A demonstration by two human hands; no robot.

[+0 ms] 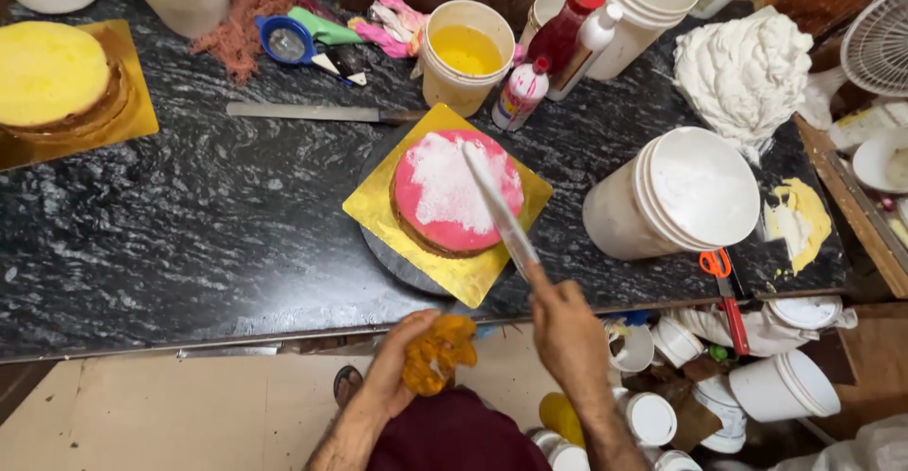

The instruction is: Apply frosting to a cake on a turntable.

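Icing step in hand: right hand (567, 329), fingers closed round the handle, holds a long spatula (497, 208) with its blade lying across the cake (452, 192), spreading white cream over the pink top; left hand (402, 367) grips an orange-smeared cloth (437, 350) at the worktop (189, 216) edge. Next move likely calls for a flat, even sweep to push cream over the bare pink rim. Cake is round, pink-topped with a patchy white centre and brown side, sitting on a gold board (473, 277) on a dark turntable, mid-worktop.
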